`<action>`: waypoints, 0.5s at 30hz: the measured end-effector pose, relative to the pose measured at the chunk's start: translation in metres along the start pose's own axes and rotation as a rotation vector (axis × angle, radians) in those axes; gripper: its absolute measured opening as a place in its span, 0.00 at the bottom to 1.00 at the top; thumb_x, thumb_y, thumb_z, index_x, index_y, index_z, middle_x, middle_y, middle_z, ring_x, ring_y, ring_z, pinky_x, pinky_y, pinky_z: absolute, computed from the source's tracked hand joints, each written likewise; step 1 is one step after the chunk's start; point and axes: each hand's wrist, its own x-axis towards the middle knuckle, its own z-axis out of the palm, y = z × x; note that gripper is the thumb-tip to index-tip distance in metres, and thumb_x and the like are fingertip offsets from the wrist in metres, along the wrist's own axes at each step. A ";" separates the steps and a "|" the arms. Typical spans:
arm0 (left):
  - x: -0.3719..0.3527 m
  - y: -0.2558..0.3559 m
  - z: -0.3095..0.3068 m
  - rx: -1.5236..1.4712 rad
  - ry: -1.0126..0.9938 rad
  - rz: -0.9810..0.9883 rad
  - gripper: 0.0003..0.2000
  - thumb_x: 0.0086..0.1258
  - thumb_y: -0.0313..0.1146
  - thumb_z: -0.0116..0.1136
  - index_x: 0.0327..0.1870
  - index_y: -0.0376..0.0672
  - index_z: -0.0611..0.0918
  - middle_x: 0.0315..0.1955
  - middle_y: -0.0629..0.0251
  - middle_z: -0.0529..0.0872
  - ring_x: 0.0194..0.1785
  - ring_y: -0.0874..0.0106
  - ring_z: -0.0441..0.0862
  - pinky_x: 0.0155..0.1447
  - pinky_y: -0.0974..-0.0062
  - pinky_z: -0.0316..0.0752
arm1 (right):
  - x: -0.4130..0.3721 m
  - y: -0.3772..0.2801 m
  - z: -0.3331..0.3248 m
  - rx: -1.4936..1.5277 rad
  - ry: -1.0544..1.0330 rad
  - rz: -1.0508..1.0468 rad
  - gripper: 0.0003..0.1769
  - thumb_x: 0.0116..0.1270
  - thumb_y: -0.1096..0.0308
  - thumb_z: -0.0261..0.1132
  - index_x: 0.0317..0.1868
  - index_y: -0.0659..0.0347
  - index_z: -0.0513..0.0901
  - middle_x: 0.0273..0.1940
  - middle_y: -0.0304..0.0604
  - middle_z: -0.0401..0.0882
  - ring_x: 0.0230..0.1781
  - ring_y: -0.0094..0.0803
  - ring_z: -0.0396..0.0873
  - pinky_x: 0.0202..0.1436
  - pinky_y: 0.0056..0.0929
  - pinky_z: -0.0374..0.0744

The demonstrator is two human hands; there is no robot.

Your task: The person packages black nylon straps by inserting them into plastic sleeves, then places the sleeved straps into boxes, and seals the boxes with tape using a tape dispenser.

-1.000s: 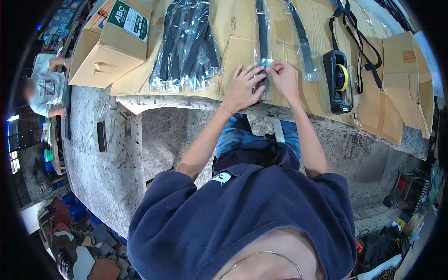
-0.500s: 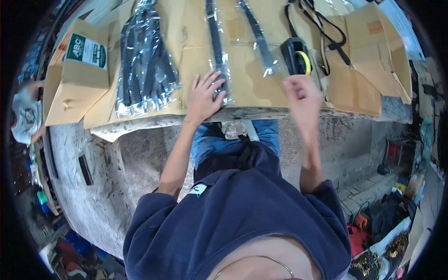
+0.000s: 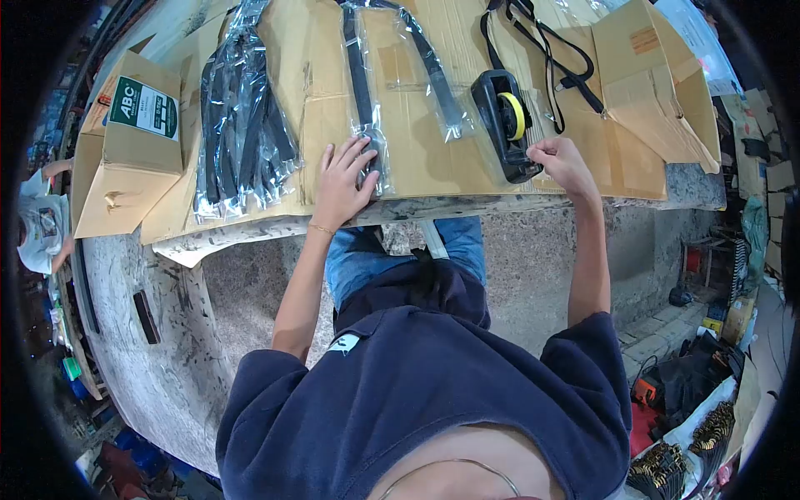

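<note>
My left hand (image 3: 342,181) lies flat with fingers stretched over the near end of a black strap (image 3: 358,83) in a clear plastic sleeve. The sleeved strap bends at the far side, and its other leg (image 3: 437,79) comes back to the right. Thumb and fingers of my right hand (image 3: 567,167) are pinched at the near end of a black tape dispenser (image 3: 492,104), which carries a yellow-centred roll (image 3: 512,115). The tape between those fingertips is too small to make out clearly. A pile of black straps in clear sleeves (image 3: 242,125) lies left of my left hand.
Cardboard (image 3: 417,171) covers the table. An open carton with a green label (image 3: 125,179) stands left, another open carton (image 3: 658,100) right. Loose black straps (image 3: 550,50) lie beyond the dispenser. Another person (image 3: 46,217) is at the far left.
My right hand has moved right and slightly down, from above the dispenser's near end to a pinch beside it. My left hand stays on the sleeved strap. The whole view has shifted slightly.
</note>
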 end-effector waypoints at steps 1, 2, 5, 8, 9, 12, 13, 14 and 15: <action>-0.001 0.000 0.000 0.002 -0.003 -0.001 0.16 0.62 0.38 0.59 0.50 0.47 0.81 0.61 0.66 0.76 0.69 0.65 0.67 0.72 0.51 0.52 | -0.002 0.002 0.001 -0.002 0.031 -0.059 0.14 0.61 0.67 0.65 0.34 0.75 0.84 0.25 0.38 0.79 0.29 0.21 0.73 0.35 0.25 0.73; -0.002 0.000 0.000 0.000 -0.005 -0.004 0.16 0.62 0.38 0.59 0.50 0.47 0.81 0.61 0.66 0.76 0.69 0.65 0.67 0.72 0.51 0.52 | -0.005 0.004 0.002 -0.004 0.061 -0.116 0.14 0.62 0.68 0.64 0.35 0.75 0.84 0.24 0.37 0.78 0.29 0.21 0.73 0.35 0.24 0.73; -0.001 0.002 0.000 0.007 -0.013 0.000 0.16 0.62 0.38 0.59 0.50 0.47 0.81 0.61 0.66 0.76 0.69 0.65 0.67 0.72 0.51 0.52 | -0.022 -0.022 -0.002 0.141 0.173 -0.090 0.13 0.63 0.68 0.64 0.36 0.74 0.83 0.24 0.36 0.78 0.27 0.18 0.72 0.32 0.22 0.71; -0.001 0.001 -0.001 0.011 -0.013 0.003 0.16 0.62 0.38 0.59 0.51 0.46 0.81 0.61 0.66 0.76 0.69 0.65 0.66 0.72 0.52 0.52 | -0.028 -0.024 -0.010 0.194 0.066 -0.012 0.11 0.63 0.70 0.65 0.36 0.72 0.83 0.24 0.34 0.78 0.24 0.16 0.70 0.29 0.18 0.68; 0.000 0.001 -0.001 0.009 -0.013 0.003 0.16 0.62 0.38 0.59 0.51 0.46 0.81 0.61 0.66 0.76 0.69 0.65 0.66 0.72 0.52 0.52 | -0.030 -0.020 -0.010 0.193 0.068 -0.011 0.11 0.63 0.70 0.65 0.36 0.72 0.83 0.24 0.34 0.78 0.24 0.16 0.70 0.29 0.18 0.68; -0.001 0.003 -0.002 0.011 -0.020 -0.002 0.16 0.62 0.38 0.59 0.51 0.46 0.81 0.61 0.66 0.76 0.69 0.65 0.66 0.72 0.51 0.52 | -0.039 -0.007 -0.006 0.244 0.047 0.043 0.08 0.61 0.73 0.67 0.37 0.71 0.83 0.24 0.32 0.78 0.23 0.14 0.68 0.26 0.17 0.66; 0.000 0.003 -0.002 0.013 -0.023 -0.004 0.16 0.62 0.38 0.59 0.51 0.46 0.81 0.61 0.66 0.76 0.69 0.65 0.66 0.72 0.51 0.52 | -0.044 -0.007 -0.002 0.295 0.080 0.015 0.09 0.60 0.75 0.67 0.40 0.69 0.82 0.23 0.29 0.75 0.21 0.13 0.66 0.24 0.16 0.62; 0.000 0.003 -0.002 0.014 -0.029 -0.004 0.16 0.62 0.38 0.59 0.51 0.46 0.81 0.61 0.66 0.76 0.69 0.65 0.67 0.72 0.51 0.51 | -0.048 -0.006 0.001 0.346 0.115 -0.012 0.11 0.60 0.76 0.68 0.43 0.66 0.81 0.21 0.26 0.71 0.19 0.12 0.63 0.21 0.15 0.59; 0.000 0.003 -0.001 0.012 -0.034 -0.003 0.16 0.62 0.38 0.59 0.51 0.46 0.81 0.61 0.66 0.76 0.69 0.65 0.67 0.72 0.51 0.51 | -0.050 -0.003 0.002 0.348 0.116 -0.006 0.11 0.60 0.76 0.68 0.43 0.66 0.81 0.21 0.26 0.71 0.19 0.12 0.63 0.21 0.15 0.59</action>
